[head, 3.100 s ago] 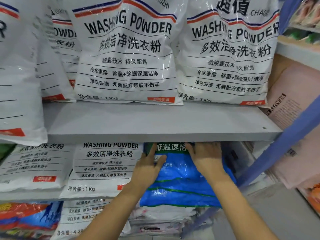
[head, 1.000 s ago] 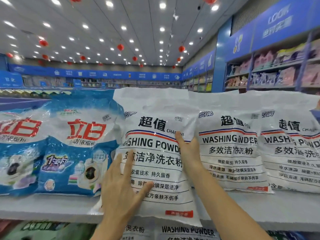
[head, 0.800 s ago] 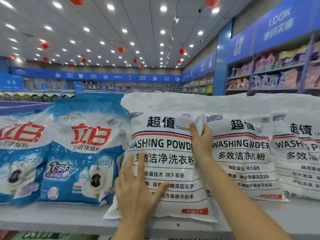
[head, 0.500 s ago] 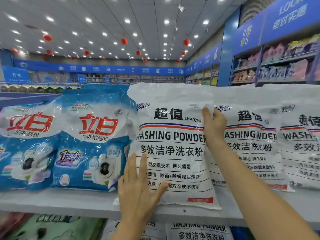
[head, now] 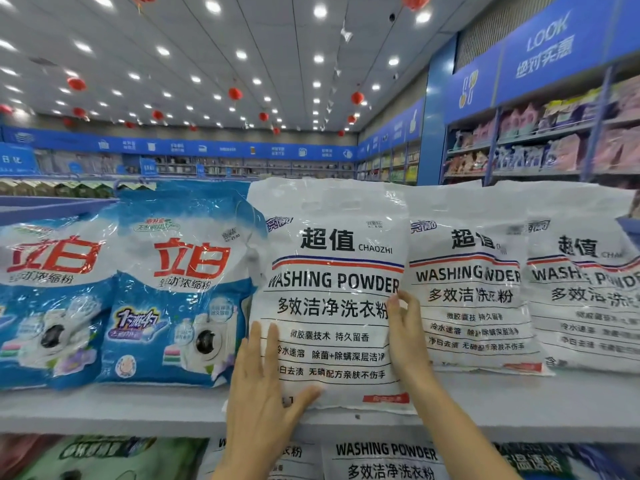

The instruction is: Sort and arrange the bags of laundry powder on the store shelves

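A white "WASHING POWDER" bag stands upright on the top grey shelf, in the middle of the row. My left hand lies flat with straight fingers against its lower left corner. My right hand rests with straight fingers along the bag's right edge, where it meets a second white bag. A third white bag stands further right. Two blue and white bags with red characters stand to the left.
More white washing powder bags and a green bag lie on the shelf below. A blue shelf post shows at the right edge. Behind are store aisles, with pink packs on far shelves.
My right hand slid down from the bag's upper right corner to the middle of its right edge. My left hand stayed at the lower left. The bag now stands straighter.
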